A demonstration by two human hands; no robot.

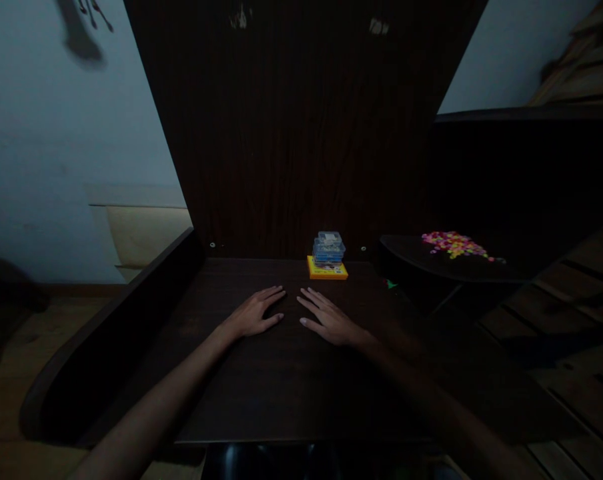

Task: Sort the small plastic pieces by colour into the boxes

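My left hand (256, 312) lies flat on the dark wooden desk (281, 387), fingers stretched out and holding nothing. Opposite it, my right hand (329, 319) rests on the same surface, its fingers spread and also without anything in them. A gap separates the two hands. Just beyond my right hand stands a small stack of clear plastic boxes (328, 248) with bluish parts. Beneath the stack is a flat yellow-orange box (327, 271). What the clear boxes hold is too dim to make out.
A tall dark back panel (301, 147) rises behind the stack. On the right, a curved shelf (406, 248) bears a pile of small pink, yellow and red pieces (456, 245). A small green thing (390, 284) lies below it. A raised side board (111, 327) borders the left.
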